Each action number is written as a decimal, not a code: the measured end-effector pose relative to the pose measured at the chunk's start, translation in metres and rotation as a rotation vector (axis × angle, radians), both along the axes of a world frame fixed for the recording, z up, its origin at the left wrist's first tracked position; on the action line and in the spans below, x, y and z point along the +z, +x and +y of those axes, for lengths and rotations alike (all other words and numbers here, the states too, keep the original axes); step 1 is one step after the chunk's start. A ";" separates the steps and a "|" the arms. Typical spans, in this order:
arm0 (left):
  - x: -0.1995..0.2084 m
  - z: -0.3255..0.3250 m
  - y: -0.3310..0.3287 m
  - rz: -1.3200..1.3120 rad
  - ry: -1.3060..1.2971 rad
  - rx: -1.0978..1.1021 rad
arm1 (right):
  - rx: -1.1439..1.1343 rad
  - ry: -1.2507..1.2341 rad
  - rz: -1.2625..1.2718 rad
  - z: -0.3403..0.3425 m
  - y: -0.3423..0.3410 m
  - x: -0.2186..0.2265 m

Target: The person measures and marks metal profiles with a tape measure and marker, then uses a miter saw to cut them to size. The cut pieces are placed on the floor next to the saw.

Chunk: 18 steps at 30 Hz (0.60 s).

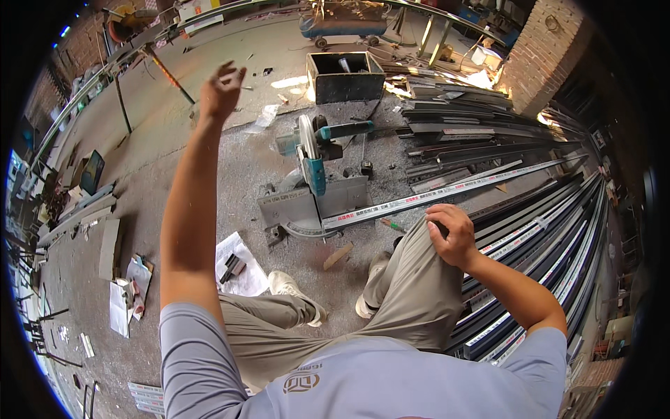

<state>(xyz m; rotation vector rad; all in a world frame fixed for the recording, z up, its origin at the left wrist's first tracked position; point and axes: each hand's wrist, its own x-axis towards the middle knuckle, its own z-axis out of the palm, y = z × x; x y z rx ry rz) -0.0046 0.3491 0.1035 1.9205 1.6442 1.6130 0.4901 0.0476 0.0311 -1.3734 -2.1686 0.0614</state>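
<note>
My left hand [222,91] is raised with the arm stretched forward over the floor at the left. Its fingers are bent and a little apart, with nothing plain to see in them. My right hand [453,236] rests on my right knee, fingers curved loosely and holding nothing I can see. Between my feet and a dark metal box stands a mitre saw [310,164] with teal parts and a round blade. A long profile bar [433,194] with a printed white film lies with one end at the saw's base [303,227] and runs off to the right.
Stacked dark profiles [544,244] fill the right side, with more bars [460,119] behind. The dark metal box [347,77] holds offcuts. A white sheet [239,262] with short dark pieces lies by my left foot. A wood scrap [338,256] lies before the saw; a blue compressor [343,24] stands far back.
</note>
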 end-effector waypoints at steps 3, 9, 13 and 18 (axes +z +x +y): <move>-0.033 -0.034 0.006 0.218 0.041 -0.039 | 0.012 0.040 0.021 -0.002 0.001 -0.002; -0.123 -0.113 -0.042 0.436 -0.136 -0.107 | 0.000 0.047 0.046 -0.008 0.014 -0.003; -0.134 -0.153 -0.086 0.351 -0.305 -0.060 | -0.002 -0.026 0.006 -0.002 0.017 -0.004; -0.139 -0.192 -0.114 -0.155 -0.348 -0.156 | 0.079 -0.566 0.007 0.056 0.038 -0.017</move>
